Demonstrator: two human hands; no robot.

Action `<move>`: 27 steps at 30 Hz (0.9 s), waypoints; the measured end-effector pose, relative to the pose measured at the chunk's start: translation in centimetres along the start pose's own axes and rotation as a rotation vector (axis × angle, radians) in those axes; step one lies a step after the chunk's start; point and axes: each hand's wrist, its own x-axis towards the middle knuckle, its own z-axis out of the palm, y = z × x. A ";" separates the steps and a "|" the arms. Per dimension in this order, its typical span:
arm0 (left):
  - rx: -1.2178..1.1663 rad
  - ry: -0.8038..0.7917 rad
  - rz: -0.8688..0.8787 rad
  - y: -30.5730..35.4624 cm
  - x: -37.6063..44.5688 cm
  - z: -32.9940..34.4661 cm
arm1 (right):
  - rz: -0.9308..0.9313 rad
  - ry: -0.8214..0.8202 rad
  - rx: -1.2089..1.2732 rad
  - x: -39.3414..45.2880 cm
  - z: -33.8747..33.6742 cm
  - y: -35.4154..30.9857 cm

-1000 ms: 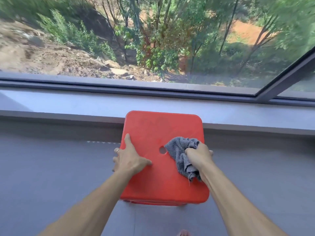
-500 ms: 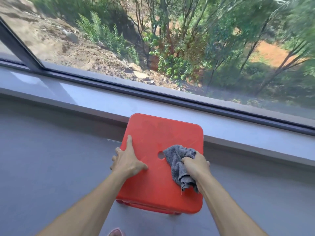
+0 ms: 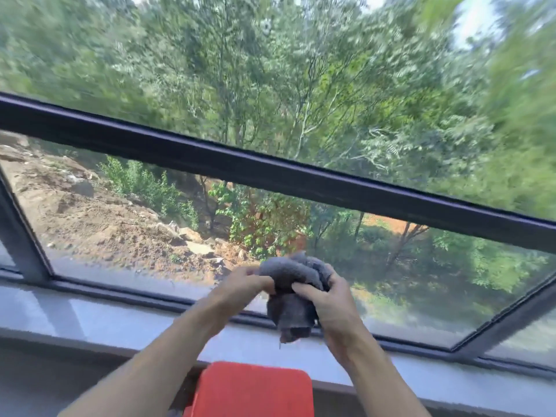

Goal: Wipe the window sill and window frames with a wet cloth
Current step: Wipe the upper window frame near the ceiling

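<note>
A bunched grey cloth [image 3: 296, 293] hangs in the air in front of the lower window pane, held by both hands. My left hand [image 3: 240, 288] pinches its upper left edge. My right hand [image 3: 326, 299] grips its right side with fingers curled round it. The pale grey window sill [image 3: 105, 323] runs across the frame below my hands. A dark horizontal window frame bar [image 3: 270, 173] crosses the glass above them, and the dark bottom frame [image 3: 120, 291] runs just above the sill. The image is motion-blurred.
A red plastic stool [image 3: 252, 389] stands against the wall right under the sill, below my forearms. A dark vertical frame post [image 3: 18, 239] rises at the left and a slanted one [image 3: 505, 323] at the right. Trees and a dirt slope lie outside.
Both hands have lifted off the red stool. The cloth rose with my right hand, and my left hand has taken hold of it too. The view has tilted up toward the window.
</note>
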 end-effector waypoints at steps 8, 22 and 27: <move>-0.091 0.122 0.383 22.7 -4.4 -2.8 | -0.247 0.132 -0.019 0.3 -1.7 -21.4; 0.123 0.228 0.891 49.4 -2.5 -4.9 | -0.705 0.337 -0.333 5.6 -5.4 -48.1; 0.437 0.517 1.244 64.4 0.2 -4.9 | -1.007 0.589 -0.473 10.4 -8.6 -60.8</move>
